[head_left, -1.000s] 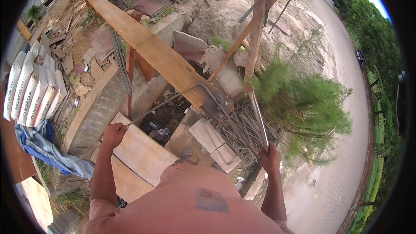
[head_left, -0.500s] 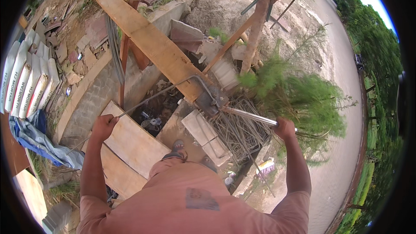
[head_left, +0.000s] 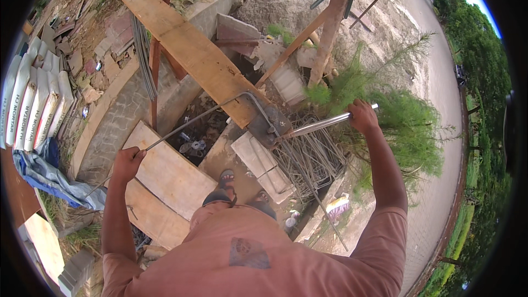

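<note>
My left hand is closed on a long steel rod at the left. The rod runs up to a dark metal plate on the end of a wooden plank, where it bends sharply round toward me. My right hand grips a silver pipe close to its outer end. The pipe's other end is at the plate, beside the bend; its exact connection is too small to make out.
Bent steel rods lie below the plate beside a pale slab. Boards lie by my feet over a pit. White sacks are stacked left, a green shrub right; a paved road runs beyond.
My right hand has moved up and to the right, swinging the pipe from steeply downward to slightly upward. My left hand has shifted a little left and up with the rod.
</note>
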